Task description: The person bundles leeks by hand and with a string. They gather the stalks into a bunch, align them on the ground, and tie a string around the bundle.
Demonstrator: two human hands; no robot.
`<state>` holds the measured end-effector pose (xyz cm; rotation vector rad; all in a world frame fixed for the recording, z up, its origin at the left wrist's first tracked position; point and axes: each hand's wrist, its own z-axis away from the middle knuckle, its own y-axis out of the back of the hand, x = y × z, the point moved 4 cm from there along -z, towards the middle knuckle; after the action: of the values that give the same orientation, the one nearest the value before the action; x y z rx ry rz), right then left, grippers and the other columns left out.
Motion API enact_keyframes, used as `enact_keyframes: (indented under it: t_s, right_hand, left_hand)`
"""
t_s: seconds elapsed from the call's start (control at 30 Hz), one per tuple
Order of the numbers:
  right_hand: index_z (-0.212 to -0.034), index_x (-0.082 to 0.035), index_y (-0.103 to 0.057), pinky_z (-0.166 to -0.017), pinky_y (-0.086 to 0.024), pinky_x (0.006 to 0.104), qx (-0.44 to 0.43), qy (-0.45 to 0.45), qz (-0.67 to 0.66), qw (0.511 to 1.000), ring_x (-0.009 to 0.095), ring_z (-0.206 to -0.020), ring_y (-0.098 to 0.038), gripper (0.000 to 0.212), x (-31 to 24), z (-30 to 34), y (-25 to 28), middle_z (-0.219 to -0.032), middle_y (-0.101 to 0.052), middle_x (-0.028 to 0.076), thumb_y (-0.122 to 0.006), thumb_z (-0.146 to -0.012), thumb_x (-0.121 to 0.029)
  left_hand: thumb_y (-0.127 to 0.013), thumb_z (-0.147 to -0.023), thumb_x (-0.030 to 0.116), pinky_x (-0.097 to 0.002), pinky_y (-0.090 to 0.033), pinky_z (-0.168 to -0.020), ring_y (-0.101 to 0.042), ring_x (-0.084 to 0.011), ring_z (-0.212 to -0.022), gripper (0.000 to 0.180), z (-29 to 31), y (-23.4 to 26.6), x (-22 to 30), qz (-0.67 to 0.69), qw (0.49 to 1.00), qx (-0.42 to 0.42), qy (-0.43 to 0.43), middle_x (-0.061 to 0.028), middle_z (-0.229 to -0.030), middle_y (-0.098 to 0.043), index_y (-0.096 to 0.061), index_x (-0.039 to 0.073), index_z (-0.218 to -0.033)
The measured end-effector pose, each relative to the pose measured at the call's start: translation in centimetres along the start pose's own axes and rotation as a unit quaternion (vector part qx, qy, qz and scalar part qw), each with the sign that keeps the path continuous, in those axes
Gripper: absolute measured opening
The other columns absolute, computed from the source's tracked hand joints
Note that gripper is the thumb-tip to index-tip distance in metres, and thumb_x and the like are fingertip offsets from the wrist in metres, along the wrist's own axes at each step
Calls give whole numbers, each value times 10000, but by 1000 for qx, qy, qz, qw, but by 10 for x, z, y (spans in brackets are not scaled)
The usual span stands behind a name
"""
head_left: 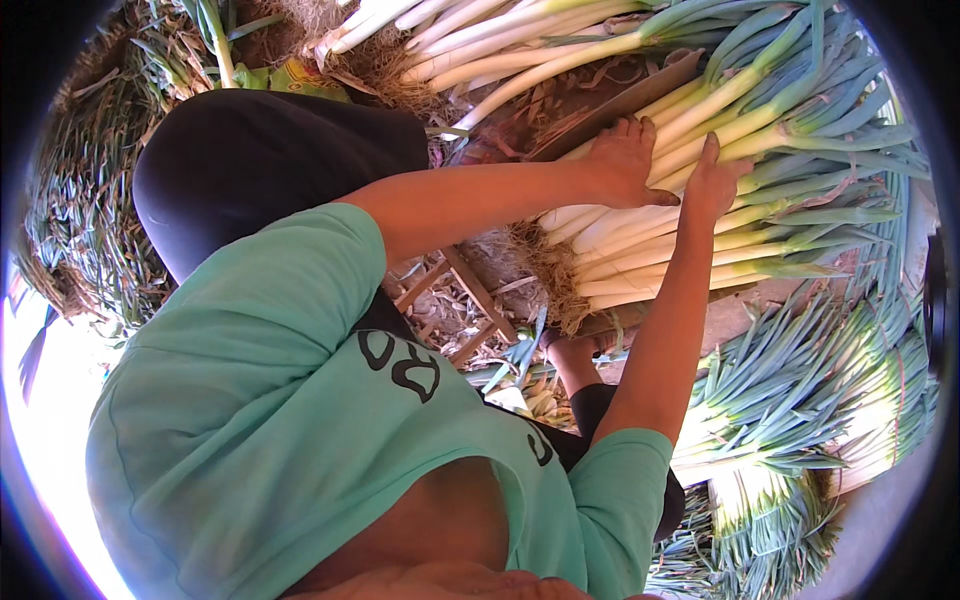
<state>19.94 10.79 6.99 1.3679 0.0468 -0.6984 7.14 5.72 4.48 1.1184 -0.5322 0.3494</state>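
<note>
We are listing: one row of long green onions (630, 268), lying at two o'clock, its roots (560, 285) pointing toward eight o'clock, its leaves (830, 135) toward two. Our left hand (622, 168) is resting on the stalks, its grip standing wide and closing on nothing. Our right hand (710, 188) is touching the row just beside it, toward three o'clock; whether its grip is holding any, we cannot tell. A second onion pile (480, 45) is lying at twelve, leafy bundles (775, 385) at four, a leaf heap (95, 190) at ten.
</note>
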Motion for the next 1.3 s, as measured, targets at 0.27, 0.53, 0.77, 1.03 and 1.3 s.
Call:
enact_keyframes:
  t_s: [0.27, 0.53, 0.77, 1.03, 1.3]
  right_hand:
    - [-1282, 56, -295, -640, -512, 393, -71, 75, -20, 994, 307, -757, -650, 640, 40, -31, 4, -942, -619, 224, -489, -888, -410]
    - [-997, -37, -552, -486, -442, 260, -218, 9, -156, 963, 138, -513, -544, 304, 90, 50, 147, -789, -607, 87, -500, -903, -322]
    - [-1014, 22, -407, -735, -444, 526, -183, 18, -10, 983, 463, -829, -584, 484, 35, 147, -28, -826, -608, 306, -590, -828, -385]
    - [-926, 44, -474, -682, -445, 512, -133, 9, -143, 981, 442, -769, -590, 363, 20, 182, -48, -790, -602, 283, -607, -816, -275]
    - [-931, 10, -562, -742, -453, 446, 19, 0, -174, 985, 341, -781, -596, 294, 74, 20, 50, -831, -601, 199, -544, -846, -271]
  left_hand:
    - [-614, -694, 653, -460, -386, -930, -392, -378, -1162, 1070, -8, -11, 0, 11, 1000, -15, 3, -290, -1235, -377, -226, -140, -1298]
    - [-559, -703, 706, -464, -393, -927, -404, -400, -1144, 1079, -9, -14, -9, -36, 999, 17, 7, -305, -1210, -391, -229, -143, -1282]
    - [-527, -686, 753, -479, -385, -926, -405, -410, -1143, 1116, -14, -15, -3, -14, 1000, 9, 1, -296, -1195, -401, -231, -139, -1287]
    - [-545, -720, 697, -521, -374, -903, -401, -406, -1131, 1035, -7, -17, 2, 8, 999, 13, 41, -278, -1229, -366, -211, -90, -1305]
    - [-620, -726, 592, -466, -378, -893, -426, -347, -1100, 948, 2, -10, 15, -50, 988, 120, 83, -220, -1203, -399, -265, -75, -1299]
